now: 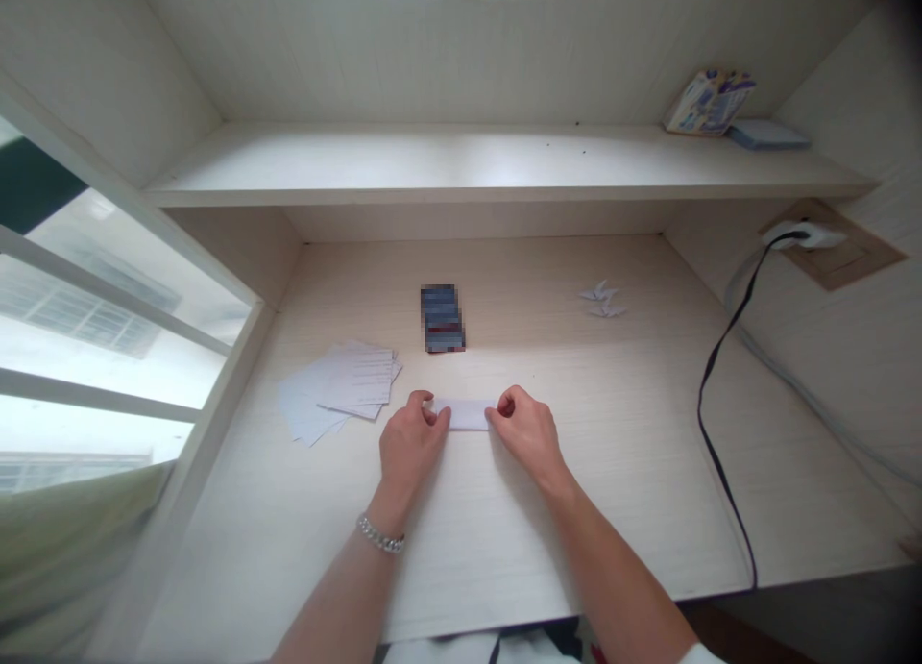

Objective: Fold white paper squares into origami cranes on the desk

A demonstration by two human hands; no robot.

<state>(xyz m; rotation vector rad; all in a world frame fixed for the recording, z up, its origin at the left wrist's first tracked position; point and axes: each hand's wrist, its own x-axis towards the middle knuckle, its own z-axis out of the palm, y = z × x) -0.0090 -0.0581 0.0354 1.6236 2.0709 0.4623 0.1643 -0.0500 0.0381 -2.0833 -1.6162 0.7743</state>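
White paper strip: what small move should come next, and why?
Probably press along the near edge of the paper strip with the right hand: that hand and the left hand hold opposite ends, leaving the middle free between them. Whether that edge is a fold, I cannot tell.

Bare left hand (410, 445) and right hand (531, 435), bracelet (379, 538) on left wrist (391, 510).
Bracelet silver-coloured, shiny, chunky chain links. Right forearm (612, 549) bare up to white sleeve edge (700, 654), bottom of view.
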